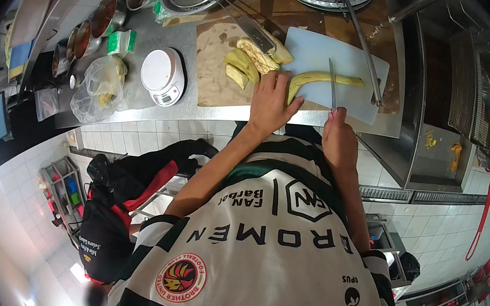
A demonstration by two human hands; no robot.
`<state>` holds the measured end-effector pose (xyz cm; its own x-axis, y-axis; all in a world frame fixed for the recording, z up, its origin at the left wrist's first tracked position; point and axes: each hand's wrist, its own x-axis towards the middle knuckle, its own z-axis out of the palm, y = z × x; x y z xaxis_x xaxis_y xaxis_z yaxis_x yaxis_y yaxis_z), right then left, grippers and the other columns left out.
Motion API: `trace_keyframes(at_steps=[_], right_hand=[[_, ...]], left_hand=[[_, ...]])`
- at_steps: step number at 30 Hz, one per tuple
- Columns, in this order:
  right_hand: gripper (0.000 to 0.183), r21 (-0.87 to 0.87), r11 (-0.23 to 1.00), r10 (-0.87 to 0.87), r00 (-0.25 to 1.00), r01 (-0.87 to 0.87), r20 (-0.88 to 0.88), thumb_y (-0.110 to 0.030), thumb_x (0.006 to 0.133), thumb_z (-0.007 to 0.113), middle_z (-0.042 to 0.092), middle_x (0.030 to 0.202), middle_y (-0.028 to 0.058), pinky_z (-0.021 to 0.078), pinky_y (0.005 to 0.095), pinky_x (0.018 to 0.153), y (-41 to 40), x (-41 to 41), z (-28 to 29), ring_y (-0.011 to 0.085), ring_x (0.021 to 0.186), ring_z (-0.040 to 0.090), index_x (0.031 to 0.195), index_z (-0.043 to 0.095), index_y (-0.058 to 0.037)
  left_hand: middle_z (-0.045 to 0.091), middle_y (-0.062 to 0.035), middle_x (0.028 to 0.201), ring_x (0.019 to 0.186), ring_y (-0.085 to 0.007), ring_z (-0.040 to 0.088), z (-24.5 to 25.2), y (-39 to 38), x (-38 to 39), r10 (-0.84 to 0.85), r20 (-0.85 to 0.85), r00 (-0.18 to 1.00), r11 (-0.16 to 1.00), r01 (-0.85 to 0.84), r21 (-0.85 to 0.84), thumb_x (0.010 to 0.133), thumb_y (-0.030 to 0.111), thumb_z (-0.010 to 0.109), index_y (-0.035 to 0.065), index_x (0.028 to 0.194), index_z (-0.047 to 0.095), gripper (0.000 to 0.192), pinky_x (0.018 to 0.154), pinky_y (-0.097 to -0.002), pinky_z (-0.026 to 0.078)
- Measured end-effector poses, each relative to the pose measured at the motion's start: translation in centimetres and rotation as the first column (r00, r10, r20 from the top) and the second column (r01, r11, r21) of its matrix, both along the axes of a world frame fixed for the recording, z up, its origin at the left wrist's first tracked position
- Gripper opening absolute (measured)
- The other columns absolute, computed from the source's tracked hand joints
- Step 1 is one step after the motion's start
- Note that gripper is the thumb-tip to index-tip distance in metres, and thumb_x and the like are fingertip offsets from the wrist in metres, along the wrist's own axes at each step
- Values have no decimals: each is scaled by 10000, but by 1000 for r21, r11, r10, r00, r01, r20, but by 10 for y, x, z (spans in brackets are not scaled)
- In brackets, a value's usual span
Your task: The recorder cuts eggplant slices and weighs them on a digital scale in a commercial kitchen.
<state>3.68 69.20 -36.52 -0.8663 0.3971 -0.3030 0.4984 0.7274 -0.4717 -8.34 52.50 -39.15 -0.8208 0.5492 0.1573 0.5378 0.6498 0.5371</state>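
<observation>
A long, curved yellow-green vegetable (311,76) lies across a pale blue cutting board (306,46), its near end bending toward me. My left hand (272,101) has its thumb and forefinger on either side of that near end; its other fingertips reach the lower end of a speckled peeled vegetable (259,56). In my right hand (341,137) is a knife (331,79), its narrow blade pointing away from me and crossing the curved vegetable. More yellow-green pieces (243,64) lie on brown paper (216,87) left of the board, with a flat metal handle (256,34) above them.
A white kitchen scale (162,69) and a plastic bag (99,87) stand to the left. Metal bowls (108,15) line the back left. A metal rod (361,43) slants over the board. At right is a steel basin (436,163). Another person (110,223) is behind my left side.
</observation>
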Motion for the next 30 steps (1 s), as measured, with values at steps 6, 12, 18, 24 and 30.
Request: trace_keyframes(at_steps=[6, 12, 18, 24, 30], right_hand=[[215, 42, 999, 1, 1000, 0, -7, -228, 1100, 449, 707, 765, 257, 581, 566, 656, 1, -2, -7, 463, 739, 716, 1152, 452, -19], [225, 32, 999, 5, 1000, -5, -16, -226, 1104, 459, 704, 785, 283, 556, 601, 648, 1, 0, -12, 488, 752, 706, 1144, 433, -7], [199, 45, 999, 14, 999, -16, 39, -185, 1091, 461, 707, 794, 285, 563, 600, 688, -1, -5, -3, 491, 783, 711, 1138, 448, 8], [333, 45, 999, 10, 999, -12, 35, -108, 1009, 461, 724, 877, 292, 598, 546, 746, 8, -26, -47, 468, 840, 734, 1271, 445, 97], [250, -11, 1000, 25, 998, -25, 49, -142, 1035, 436, 709, 907, 347, 574, 598, 783, 7, -18, -55, 521, 879, 713, 1182, 445, 59]], left_hand=[[561, -153, 1221, 1130, -364, 552, 2, 21, -9, -95, -92, 991, 995, 91, -40, 883, 313, 758, 80, 1390, 554, 594, 935, -482, 441], [587, -128, 1146, 1100, -333, 568, -7, 53, -23, -212, -124, 969, 976, 203, -77, 897, 226, 724, 79, 1245, 630, 390, 919, -468, 444], [576, -128, 1052, 1056, -332, 571, -20, 58, -30, -240, -110, 965, 969, 231, -86, 899, 126, 670, 68, 1090, 636, 203, 885, -465, 466], [566, -151, 1050, 1045, -353, 559, -21, 62, -27, -283, -144, 948, 957, 270, -106, 908, 80, 626, 48, 1093, 612, 188, 886, -465, 477], [550, -185, 1068, 1034, -400, 537, -27, 61, -33, -247, -102, 964, 969, 247, -10, 900, 53, 646, 31, 1102, 587, 212, 913, -501, 473]])
